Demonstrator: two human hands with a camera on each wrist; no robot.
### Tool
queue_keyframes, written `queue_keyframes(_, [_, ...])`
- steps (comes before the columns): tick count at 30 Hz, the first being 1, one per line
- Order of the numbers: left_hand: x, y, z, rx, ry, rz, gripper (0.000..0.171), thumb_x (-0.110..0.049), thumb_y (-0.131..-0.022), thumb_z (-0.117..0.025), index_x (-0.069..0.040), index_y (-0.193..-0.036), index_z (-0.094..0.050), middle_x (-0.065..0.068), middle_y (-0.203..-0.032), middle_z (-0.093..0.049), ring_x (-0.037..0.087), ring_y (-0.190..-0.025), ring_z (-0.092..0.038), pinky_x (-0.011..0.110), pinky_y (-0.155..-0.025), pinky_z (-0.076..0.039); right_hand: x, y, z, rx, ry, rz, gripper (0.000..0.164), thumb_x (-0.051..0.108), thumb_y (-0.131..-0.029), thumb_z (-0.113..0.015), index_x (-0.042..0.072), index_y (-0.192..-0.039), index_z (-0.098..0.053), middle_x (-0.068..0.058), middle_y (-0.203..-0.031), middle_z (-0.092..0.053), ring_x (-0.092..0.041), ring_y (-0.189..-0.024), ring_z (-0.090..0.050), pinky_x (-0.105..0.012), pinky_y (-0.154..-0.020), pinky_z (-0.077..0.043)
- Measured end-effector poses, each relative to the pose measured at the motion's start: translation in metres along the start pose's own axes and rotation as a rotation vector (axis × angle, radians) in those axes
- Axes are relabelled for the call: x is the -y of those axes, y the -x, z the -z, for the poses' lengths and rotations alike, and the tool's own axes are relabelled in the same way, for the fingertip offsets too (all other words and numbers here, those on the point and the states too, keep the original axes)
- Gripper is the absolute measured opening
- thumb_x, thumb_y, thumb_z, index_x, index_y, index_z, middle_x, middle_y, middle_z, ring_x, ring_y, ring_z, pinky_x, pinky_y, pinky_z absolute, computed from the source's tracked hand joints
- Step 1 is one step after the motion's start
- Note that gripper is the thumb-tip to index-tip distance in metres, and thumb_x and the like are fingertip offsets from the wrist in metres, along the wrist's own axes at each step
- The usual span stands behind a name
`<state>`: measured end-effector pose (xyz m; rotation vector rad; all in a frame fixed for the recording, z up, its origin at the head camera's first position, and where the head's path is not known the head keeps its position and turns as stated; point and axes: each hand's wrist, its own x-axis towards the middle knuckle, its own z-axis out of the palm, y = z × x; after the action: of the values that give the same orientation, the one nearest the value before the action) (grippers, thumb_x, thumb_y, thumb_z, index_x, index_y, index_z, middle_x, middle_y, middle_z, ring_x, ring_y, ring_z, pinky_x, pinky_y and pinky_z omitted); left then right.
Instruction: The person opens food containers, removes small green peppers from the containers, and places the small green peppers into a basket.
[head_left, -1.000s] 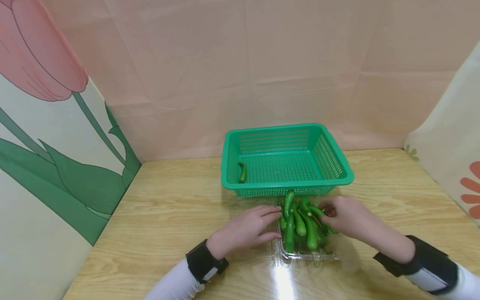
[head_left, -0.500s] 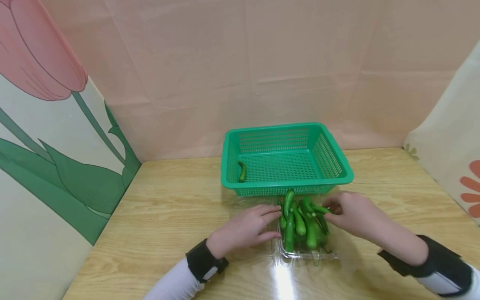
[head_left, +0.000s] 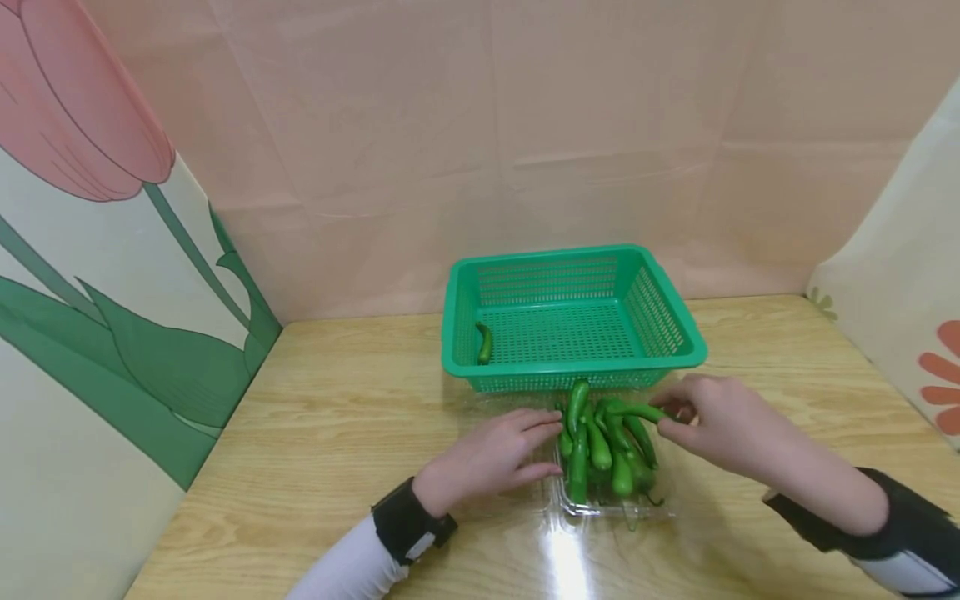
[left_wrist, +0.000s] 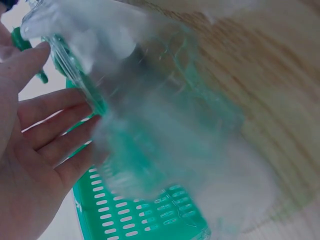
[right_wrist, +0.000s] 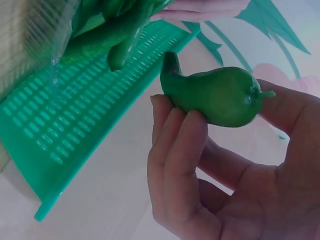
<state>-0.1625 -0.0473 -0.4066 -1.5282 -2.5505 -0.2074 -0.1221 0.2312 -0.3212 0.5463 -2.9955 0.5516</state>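
Note:
A clear plastic box (head_left: pixel 615 510) stands in front of the green basket, heaped with green peppers (head_left: pixel 598 450). My left hand (head_left: pixel 491 458) is at the box's left side, fingers extended. In the left wrist view, its fingertips (left_wrist: pixel 82 97) reach the box's clear wall. At the right of the heap, my right hand (head_left: pixel 723 423) pinches one green pepper (head_left: pixel 637 410) between thumb and fingers. The right wrist view shows this pepper (right_wrist: pixel 220 95) as curved, with a fat stem end and a narrow bent tip. Its tip overlaps the heap in the head view.
The green basket (head_left: pixel 577 365) sits behind the box with one curved green pepper (head_left: pixel 485 343) at its left end. A wooden table (head_left: pixel 337 417) lies beneath everything. Pink cloth (head_left: pixel 375 167) hangs at the back, with printed flower panels at both sides.
My right hand has shifted right and slightly away from me, drawing the pepper toward the heap's right edge. My left hand has stayed at the box.

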Motion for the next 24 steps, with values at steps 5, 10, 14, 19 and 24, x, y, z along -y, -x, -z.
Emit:
queue_keyframes(5, [0.000, 0.000, 0.001, 0.002, -0.006, 0.002, 0.060, -0.051, -0.094, -0.049, -0.006, -0.133, -0.051, 0.010, -0.142, -0.049, 0.017, -0.129, -0.048, 0.024, -0.112, -0.034, 0.001, -0.008, 0.003, -0.002, -0.026, 0.006, 0.021, 0.016, -0.081, -0.068, 0.005, -0.099, -0.071, 0.006, -0.076, -0.066, -0.004, -0.066, -0.056, -0.020, -0.049, -0.044])
queue_keyframes(10, [-0.001, 0.000, 0.001, 0.005, -0.002, 0.001, 0.060, -0.051, -0.093, -0.050, -0.006, -0.133, -0.051, 0.010, -0.142, -0.048, 0.017, -0.129, -0.048, 0.023, -0.112, -0.034, 0.005, -0.020, 0.006, -0.005, -0.060, 0.001, 0.023, 0.015, -0.083, -0.065, 0.002, -0.101, -0.070, 0.002, -0.079, -0.069, -0.006, -0.066, -0.058, -0.021, -0.049, -0.045])
queue_keyframes(14, [-0.001, 0.000, 0.000, 0.000, 0.000, -0.002, 0.060, -0.051, -0.093, -0.050, -0.005, -0.133, -0.052, 0.010, -0.142, -0.049, 0.017, -0.129, -0.049, 0.023, -0.112, -0.035, 0.007, -0.033, 0.007, -0.014, -0.067, 0.016, 0.023, 0.015, -0.085, -0.064, 0.002, -0.102, -0.070, -0.001, -0.081, -0.070, -0.010, -0.069, -0.061, -0.023, -0.052, -0.049])
queue_keyframes(19, [-0.001, -0.001, 0.000, -0.001, 0.006, 0.002, 0.060, -0.051, -0.094, -0.049, -0.006, -0.133, -0.052, 0.010, -0.142, -0.049, 0.017, -0.128, -0.049, 0.023, -0.112, -0.035, 0.009, -0.052, 0.008, -0.042, -0.068, 0.050, 0.022, 0.015, -0.085, -0.066, 0.002, -0.102, -0.070, -0.002, -0.082, -0.070, -0.013, -0.072, -0.063, -0.028, -0.057, -0.053])
queue_keyframes(24, [0.000, 0.000, 0.000, -0.007, 0.003, 0.000, 0.060, -0.051, -0.093, -0.050, -0.006, -0.132, -0.052, 0.009, -0.142, -0.049, 0.017, -0.128, -0.049, 0.023, -0.111, -0.035, 0.014, -0.070, 0.013, -0.044, -0.069, 0.045, 0.023, 0.016, -0.086, -0.064, 0.001, -0.104, -0.069, -0.007, -0.085, -0.071, -0.018, -0.075, -0.066, -0.032, -0.059, -0.056])
